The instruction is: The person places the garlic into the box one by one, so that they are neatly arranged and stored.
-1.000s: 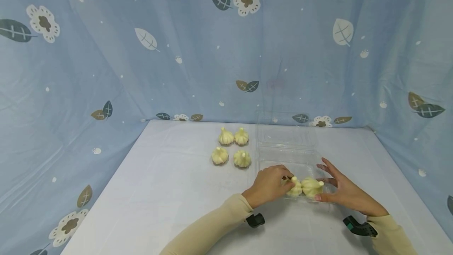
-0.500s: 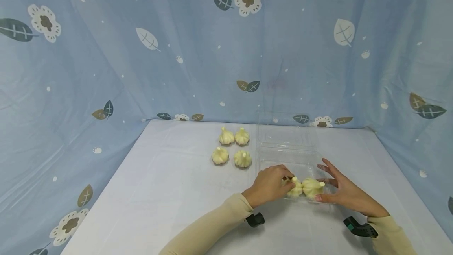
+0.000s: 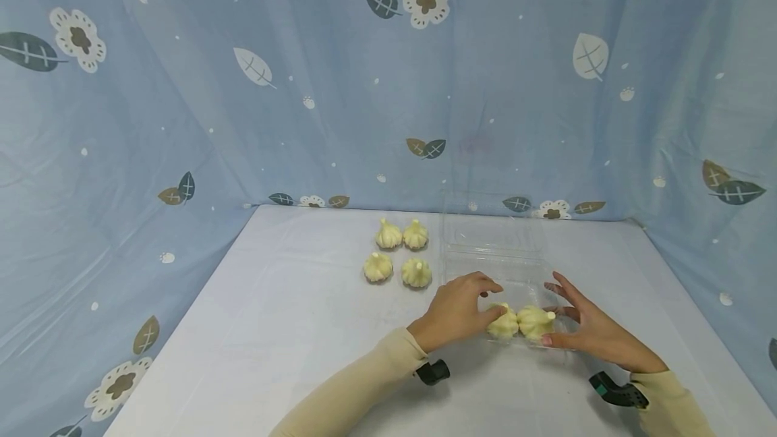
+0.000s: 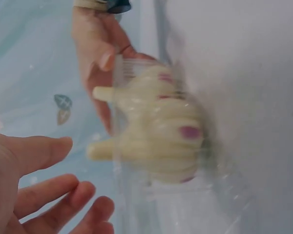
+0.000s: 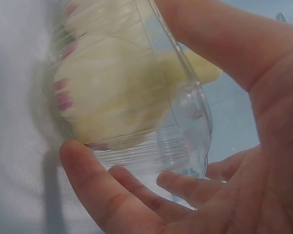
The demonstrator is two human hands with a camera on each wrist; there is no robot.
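Note:
Two pale garlic bulbs, a left one [image 3: 502, 326] and a right one [image 3: 534, 322], sit side by side in the front of a clear plastic clamshell box [image 3: 512, 288]. My left hand [image 3: 456, 309] is beside the left bulb with fingers parted. In the left wrist view, a gap separates its fingertips [image 4: 63, 146] from the bulb's stem [image 4: 102, 150]. My right hand [image 3: 597, 332] holds the box's front right corner, thumb in front and fingers along the side. Through the clear wall, the right wrist view shows a garlic bulb [image 5: 112, 92] with purple marks.
Several more garlic bulbs [image 3: 416, 272] stand on the white table [image 3: 291, 302], left of the box. The box's clear lid [image 3: 488, 228] is raised at the back. A blue patterned curtain [image 3: 340, 86] surrounds the table's back and sides.
My left hand has let go of the left garlic bulb in the box and drawn slightly back to the left, its fingers spreading. The right hand stays at the box corner.

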